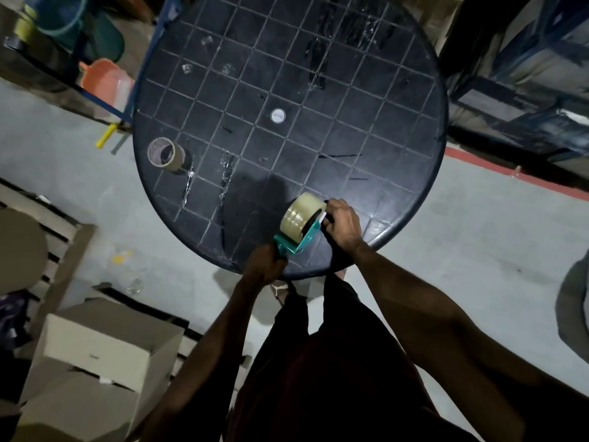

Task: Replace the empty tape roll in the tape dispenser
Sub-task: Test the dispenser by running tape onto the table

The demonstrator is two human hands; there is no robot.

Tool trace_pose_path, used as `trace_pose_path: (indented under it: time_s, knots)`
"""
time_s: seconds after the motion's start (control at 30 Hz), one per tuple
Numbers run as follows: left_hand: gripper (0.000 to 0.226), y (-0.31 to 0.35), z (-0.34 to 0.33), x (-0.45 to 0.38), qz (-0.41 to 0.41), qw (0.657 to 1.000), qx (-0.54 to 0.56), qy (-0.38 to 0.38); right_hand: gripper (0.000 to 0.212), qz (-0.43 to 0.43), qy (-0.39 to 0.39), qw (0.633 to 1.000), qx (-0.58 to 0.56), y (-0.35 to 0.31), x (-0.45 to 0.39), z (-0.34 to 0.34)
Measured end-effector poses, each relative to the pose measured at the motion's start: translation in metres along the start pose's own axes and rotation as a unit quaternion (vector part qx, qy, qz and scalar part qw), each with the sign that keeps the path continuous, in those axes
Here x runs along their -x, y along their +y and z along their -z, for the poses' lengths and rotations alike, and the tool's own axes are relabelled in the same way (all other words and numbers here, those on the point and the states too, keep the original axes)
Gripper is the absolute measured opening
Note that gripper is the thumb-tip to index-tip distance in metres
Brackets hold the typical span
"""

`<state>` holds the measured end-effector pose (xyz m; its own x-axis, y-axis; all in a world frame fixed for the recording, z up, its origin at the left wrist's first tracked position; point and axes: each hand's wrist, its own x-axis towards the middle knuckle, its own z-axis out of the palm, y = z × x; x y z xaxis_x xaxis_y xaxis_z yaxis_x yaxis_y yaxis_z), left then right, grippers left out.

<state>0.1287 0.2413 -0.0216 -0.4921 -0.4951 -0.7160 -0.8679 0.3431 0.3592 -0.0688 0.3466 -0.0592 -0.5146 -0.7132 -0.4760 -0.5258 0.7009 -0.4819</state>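
Round black gridded table (366, 90) under you, near edge. Your left hand (266, 266) has its fingers wrapped round the handle of the teal dispenser (294, 242); keep it steady. The full tape roll (301, 215) sits on the hub, and your right hand (342, 223), fingers curled at the front end, should thread the tape tail through (pinch unclear). Count: one dispenser, one full roll, one empty core (164, 153) far left.

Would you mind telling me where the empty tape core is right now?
In the head view the empty tape core lies on the round black table near its left edge, well left of the teal dispenser and apart from both hands.
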Motion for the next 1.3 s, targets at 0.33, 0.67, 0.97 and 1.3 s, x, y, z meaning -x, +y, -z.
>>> trace_pose_path:
  time_s: [0.33,0.67,0.97,1.3]
  knots:
    - [0.051,-0.013,-0.007,0.000,-0.024,0.998,-0.047,-0.025,0.046,0.102,-0.089,0.937,0.323,0.006,0.032,0.000]
    - [0.042,-0.045,0.005,0.025,-0.152,0.979,-0.138,-0.014,0.043,0.021,-0.097,0.936,0.339,-0.027,0.044,0.008]
    - [0.048,-0.014,0.026,0.033,-0.112,0.986,-0.125,0.009,0.047,0.010,-0.136,0.937,0.322,-0.035,0.065,0.011]
    - [0.036,0.037,0.042,0.030,-0.159,0.973,-0.160,-0.050,0.049,-0.078,-0.148,0.954,0.250,-0.028,0.058,0.010]
